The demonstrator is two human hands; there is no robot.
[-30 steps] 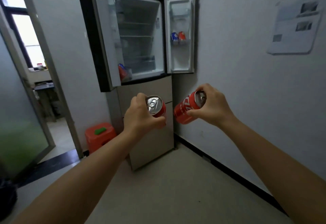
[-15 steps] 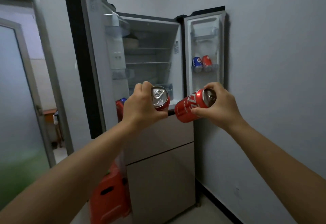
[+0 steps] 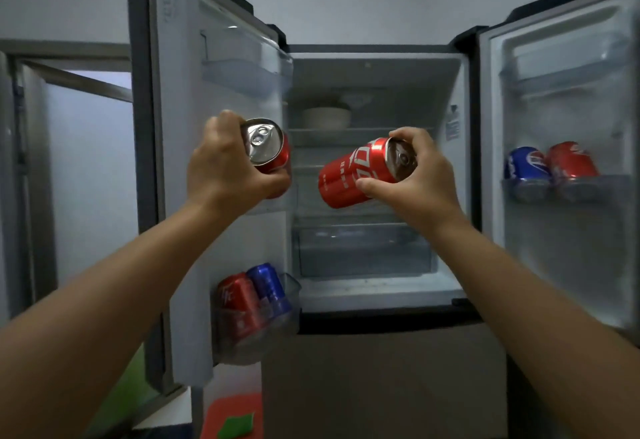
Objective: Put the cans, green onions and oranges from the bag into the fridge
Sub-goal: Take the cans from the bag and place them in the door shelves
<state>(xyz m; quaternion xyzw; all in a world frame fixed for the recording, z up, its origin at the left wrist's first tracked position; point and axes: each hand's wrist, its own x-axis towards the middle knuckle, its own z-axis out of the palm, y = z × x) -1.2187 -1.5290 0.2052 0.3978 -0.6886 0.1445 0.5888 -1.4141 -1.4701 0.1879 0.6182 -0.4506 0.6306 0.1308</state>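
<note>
My left hand [image 3: 225, 175] grips a red can [image 3: 268, 148] with its silver top facing me, in front of the left fridge door. My right hand [image 3: 420, 175] holds a second red can [image 3: 353, 175], tilted with its base toward the open fridge [image 3: 377, 286]. A red can [image 3: 239, 303] and a blue can [image 3: 270, 288] stand in the lower left door shelf. Another blue can [image 3: 526, 168] and red can [image 3: 573, 165] sit in the right door shelf. No bag, green onions or oranges are in view.
Both fridge doors stand wide open. A white bowl [image 3: 325, 116] rests on the top inner shelf, and a clear drawer [image 3: 363, 251] sits below. A red stool [image 3: 235, 414] with a green piece on it stands on the floor at lower left.
I have come much closer to the fridge, which now fills the view. Both hands, each holding its can, have risen to the level of the inner shelves.
</note>
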